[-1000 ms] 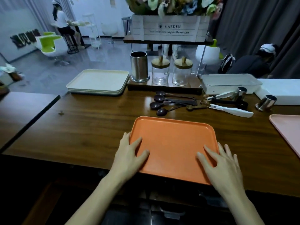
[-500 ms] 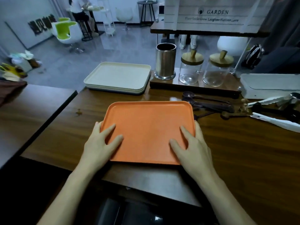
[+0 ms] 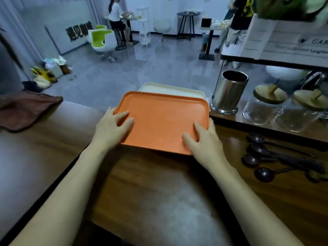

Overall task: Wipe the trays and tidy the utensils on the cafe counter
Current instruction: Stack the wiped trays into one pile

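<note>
I hold an orange tray (image 3: 163, 121) over the wooden counter (image 3: 159, 192), and its far end covers most of a stack of cream trays (image 3: 170, 89). My left hand (image 3: 110, 128) grips the tray's left edge, thumb and a finger on top. At the near right corner my right hand (image 3: 204, 142) grips it the same way. Several dark spoons (image 3: 266, 157) lie loose on the counter to the right.
A steel utensil canister (image 3: 229, 93) stands just right of the tray, then two glass jars (image 3: 262, 107) with wooden lids. A brown cloth (image 3: 26, 110) lies on the left counter. A white planter box (image 3: 284, 41) sits on a shelf above the jars. People stand in the room beyond.
Both hands have carried the orange tray away from the counter's near edge, back and to the left, until it overlaps the cream stack. The view has swung left.
</note>
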Demonstrator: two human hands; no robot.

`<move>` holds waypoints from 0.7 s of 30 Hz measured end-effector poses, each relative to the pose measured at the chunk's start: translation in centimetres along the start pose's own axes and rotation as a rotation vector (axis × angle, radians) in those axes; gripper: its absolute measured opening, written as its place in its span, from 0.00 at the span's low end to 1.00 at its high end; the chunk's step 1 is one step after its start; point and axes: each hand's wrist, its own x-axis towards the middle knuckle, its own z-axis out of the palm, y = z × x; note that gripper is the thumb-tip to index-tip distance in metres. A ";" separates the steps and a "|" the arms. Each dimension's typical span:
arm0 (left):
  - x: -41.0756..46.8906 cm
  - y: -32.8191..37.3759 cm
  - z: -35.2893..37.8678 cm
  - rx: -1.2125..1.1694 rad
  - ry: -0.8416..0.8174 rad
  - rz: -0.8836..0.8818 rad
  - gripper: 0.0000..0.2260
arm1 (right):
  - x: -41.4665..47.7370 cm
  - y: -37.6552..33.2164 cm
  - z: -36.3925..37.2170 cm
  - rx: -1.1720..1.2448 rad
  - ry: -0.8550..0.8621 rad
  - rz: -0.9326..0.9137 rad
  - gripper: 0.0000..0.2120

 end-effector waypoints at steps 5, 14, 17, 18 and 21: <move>8.7 -1.0 1.7 -0.087 -0.051 0.027 0.25 | 6.8 -1.9 1.3 -0.036 0.051 0.067 0.30; 17.8 -1.0 5.3 -0.118 -0.127 0.073 0.21 | 14.0 -1.6 3.0 -0.039 0.099 0.200 0.29; 18.8 -1.5 6.3 -0.106 -0.153 0.068 0.21 | 15.3 -1.4 3.9 -0.040 0.098 0.240 0.29; 18.9 -1.5 6.6 -0.090 -0.157 0.069 0.22 | 15.6 -1.3 4.1 -0.047 0.092 0.255 0.30; 19.0 -1.5 7.0 -0.044 -0.151 0.078 0.21 | 16.0 -1.2 4.6 -0.095 0.094 0.280 0.32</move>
